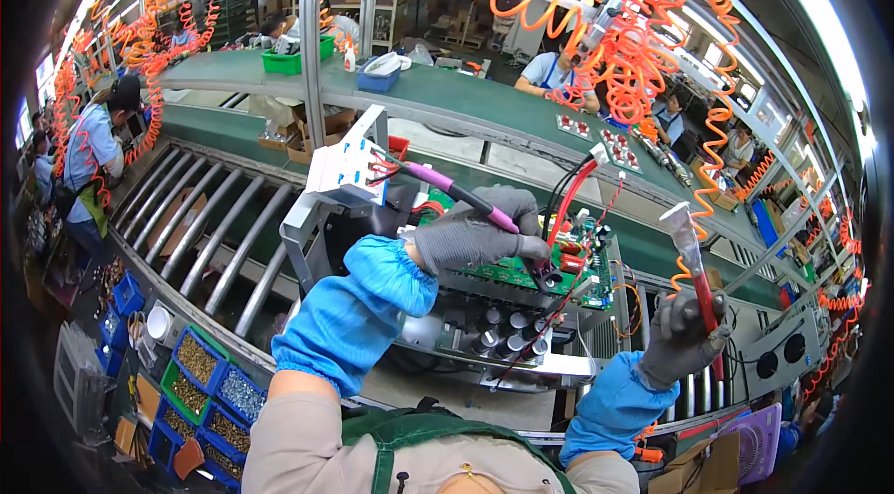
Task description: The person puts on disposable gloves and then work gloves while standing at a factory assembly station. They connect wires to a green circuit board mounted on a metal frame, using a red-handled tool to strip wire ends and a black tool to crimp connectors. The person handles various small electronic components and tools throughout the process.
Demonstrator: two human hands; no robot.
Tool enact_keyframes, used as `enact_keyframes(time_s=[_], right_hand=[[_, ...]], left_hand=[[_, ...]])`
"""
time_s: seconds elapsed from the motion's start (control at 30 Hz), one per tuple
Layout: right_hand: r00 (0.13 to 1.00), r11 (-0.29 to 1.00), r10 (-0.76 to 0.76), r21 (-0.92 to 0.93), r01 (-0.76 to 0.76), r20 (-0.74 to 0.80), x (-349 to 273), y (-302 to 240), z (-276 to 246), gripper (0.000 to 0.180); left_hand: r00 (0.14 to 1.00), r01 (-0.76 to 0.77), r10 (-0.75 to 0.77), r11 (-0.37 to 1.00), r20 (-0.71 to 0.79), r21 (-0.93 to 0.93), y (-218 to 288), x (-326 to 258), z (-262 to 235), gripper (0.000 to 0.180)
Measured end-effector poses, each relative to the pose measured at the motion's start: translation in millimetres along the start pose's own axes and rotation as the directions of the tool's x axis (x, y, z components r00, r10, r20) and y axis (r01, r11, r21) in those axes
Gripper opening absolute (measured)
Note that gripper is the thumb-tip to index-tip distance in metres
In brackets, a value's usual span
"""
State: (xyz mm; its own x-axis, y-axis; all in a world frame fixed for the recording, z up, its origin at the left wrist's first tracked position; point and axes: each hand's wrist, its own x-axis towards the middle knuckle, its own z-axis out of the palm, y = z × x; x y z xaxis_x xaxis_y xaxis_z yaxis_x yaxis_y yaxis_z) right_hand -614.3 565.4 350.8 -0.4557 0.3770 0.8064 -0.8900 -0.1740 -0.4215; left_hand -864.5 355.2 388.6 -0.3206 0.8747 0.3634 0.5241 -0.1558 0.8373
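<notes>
My left hand, in a grey glove, reaches over a green circuit board and is closed on a black cable with purple sleeves. The cable runs from a white block with red wires. A black end piece shows below my fingertips, just above the board. On the right, my right hand, also gloved, grips a red-handled tool upright. Its top is a pale, translucent, flared piece; the exact kind is unclear. Red and black wires rise from the board to a white connector.
Below the board stand several capacitors in a metal chassis. A roller conveyor runs at left, beside blue and green bins of small hardware. Orange coiled hoses hang at right. Beyond a green bench, other people work.
</notes>
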Motion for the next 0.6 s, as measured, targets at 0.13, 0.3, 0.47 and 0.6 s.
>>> enact_keyframes(time_s=[0.13,0.3,0.47,0.6], right_hand=[[0.994,0.994,-0.031,0.096,0.041,-0.101,-1.5,8.1,5.8,0.034],[0.997,0.986,-0.065,-0.152,0.073,0.052,13.4,18.9,25.7,0.042],[0.91,0.799,0.041,-0.56,0.218,0.413,53.7,100.7,112.9,0.032],[0.544,0.455,0.32,-0.63,0.63,0.776,93.8,168.2,197.8,0.043]], left_hand=[[0.998,0.049,-0.037,0.972,0.056,-0.23,4.9,-27.1,-1.0,0.023],[0.925,0.362,-0.282,0.855,0.255,-0.371,-6.4,-40.1,18.0,0.022],[0.942,0.298,-0.184,0.842,0.28,-0.45,-46.9,-73.8,32.4,0.017],[0.933,0.292,-0.125,0.812,0.338,-0.505,-62.3,-91.5,28.0,0.032]])
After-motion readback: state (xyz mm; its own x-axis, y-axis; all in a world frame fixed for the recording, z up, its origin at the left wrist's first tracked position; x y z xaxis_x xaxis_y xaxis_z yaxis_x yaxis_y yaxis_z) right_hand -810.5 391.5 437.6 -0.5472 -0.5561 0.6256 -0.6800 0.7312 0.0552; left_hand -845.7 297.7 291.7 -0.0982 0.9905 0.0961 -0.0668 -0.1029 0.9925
